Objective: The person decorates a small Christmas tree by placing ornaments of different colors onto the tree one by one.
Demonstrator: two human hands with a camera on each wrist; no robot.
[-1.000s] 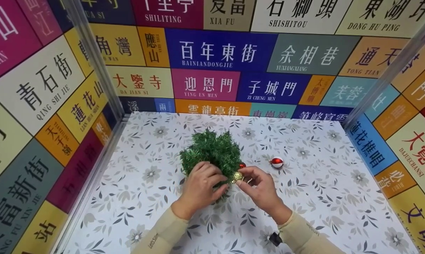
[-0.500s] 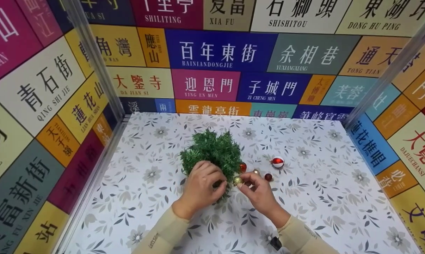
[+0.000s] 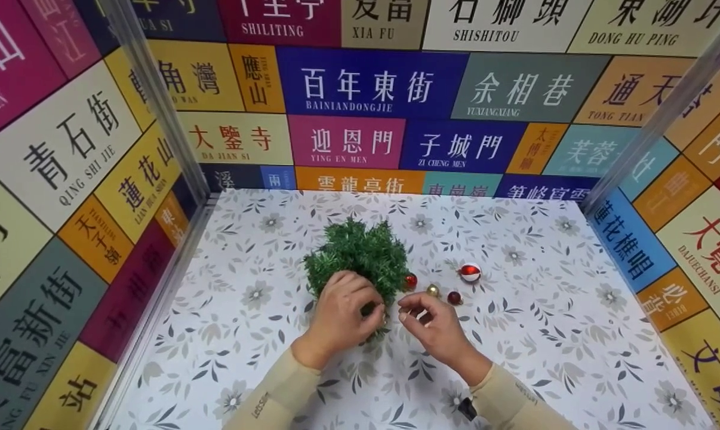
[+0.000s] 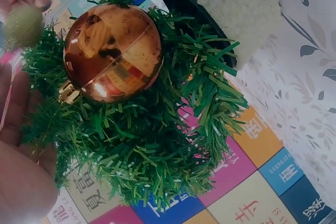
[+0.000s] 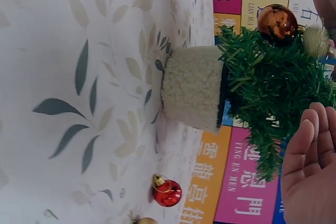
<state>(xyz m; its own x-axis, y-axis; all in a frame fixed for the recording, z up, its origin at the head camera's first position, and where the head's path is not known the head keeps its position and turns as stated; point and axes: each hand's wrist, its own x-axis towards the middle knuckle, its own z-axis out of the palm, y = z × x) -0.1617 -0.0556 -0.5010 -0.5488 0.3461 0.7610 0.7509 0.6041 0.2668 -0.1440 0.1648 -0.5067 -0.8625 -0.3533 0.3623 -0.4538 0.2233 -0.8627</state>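
Observation:
A small artificial Christmas tree (image 3: 360, 251) stands with its fleecy white pot (image 5: 191, 85) upright on the table. My left hand (image 3: 345, 307) is at its near side, fingers curled at the branches with the thumb close to the fingertips; the exact hold is partly hidden. A shiny copper bauble (image 4: 113, 53) sits among the green branches. Close to the left hand is a glittery gold bauble (image 5: 315, 40), which the head view does not show. My right hand (image 3: 437, 325) is just right of the tree, fingers loosely bent and apart from that bauble.
Right of the tree lie a red bauble (image 3: 411, 280), a smooth gold bauble (image 3: 433, 290), a dark red bauble (image 3: 454, 298) and a red-and-white bauble (image 3: 470, 273). The floral table (image 3: 533, 358) is enclosed by colourful sign-covered walls (image 3: 366, 83).
The glittery gold bauble, earlier between my right fingertips, is no longer there. The right hand has drawn slightly down, uncovering two small baubles; the left thumb has come closer to its fingers.

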